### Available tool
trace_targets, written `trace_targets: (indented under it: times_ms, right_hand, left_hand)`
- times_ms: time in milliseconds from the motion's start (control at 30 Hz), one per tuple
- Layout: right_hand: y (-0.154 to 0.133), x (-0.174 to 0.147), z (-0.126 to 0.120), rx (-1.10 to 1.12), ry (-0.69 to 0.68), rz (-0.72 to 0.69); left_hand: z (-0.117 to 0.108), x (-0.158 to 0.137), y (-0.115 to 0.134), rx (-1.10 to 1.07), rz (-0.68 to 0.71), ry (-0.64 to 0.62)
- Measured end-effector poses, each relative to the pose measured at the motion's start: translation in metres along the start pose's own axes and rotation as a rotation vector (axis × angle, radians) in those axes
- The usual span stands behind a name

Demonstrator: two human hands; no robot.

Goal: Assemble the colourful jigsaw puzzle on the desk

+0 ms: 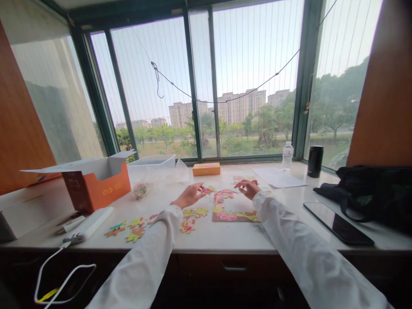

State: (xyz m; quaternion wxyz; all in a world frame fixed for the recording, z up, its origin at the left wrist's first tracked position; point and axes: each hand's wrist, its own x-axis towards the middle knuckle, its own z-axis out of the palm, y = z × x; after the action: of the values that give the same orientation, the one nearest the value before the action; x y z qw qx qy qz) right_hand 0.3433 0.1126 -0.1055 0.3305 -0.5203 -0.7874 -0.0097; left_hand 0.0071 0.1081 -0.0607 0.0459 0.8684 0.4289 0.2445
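My left hand (190,195) is closed with its fingertips on a small red puzzle piece (204,189), just off the upper left corner of a partly assembled jigsaw puzzle (227,216). The puzzle shows a red barn shape, with pink and green along its lower side. Over its upper right part hovers my right hand (248,189), fingers bent and apart, with nothing visible in them. Loose puzzle pieces (195,212) lie below my left hand, and more pieces (137,227) are spread to the left of my forearm. A small picture sheet (242,179) lies behind the puzzle, partly covered by my right hand.
At the left stand an open orange box (109,186) and a white power bank (93,224) with a cable. Farther back are a clear plastic bin (151,161) and an orange carton (206,169). A bottle (287,155), black tumbler (314,161), tablet (337,223) and black bag (376,193) occupy the right.
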Motion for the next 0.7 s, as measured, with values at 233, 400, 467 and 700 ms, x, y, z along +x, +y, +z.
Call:
trace_targets:
  times_ms: [233,400,467,700]
  right_hand:
    - [0.021,0.002,-0.008,0.194,-0.07,0.159]
    - [0.031,-0.002,0.005,0.193,-0.108,0.178]
    - [0.033,-0.003,0.01,0.176,-0.123,0.167]
    - [0.033,-0.002,0.012,0.115,-0.132,0.152]
  left_hand:
    - [0.056,0.061,0.078,0.044,0.203,-0.091]
    - [0.086,0.076,0.087,0.105,0.169,-0.153]
    - [0.093,0.077,0.084,0.115,0.148,-0.164]
    - [0.1,0.078,0.082,0.201,0.06,-0.206]
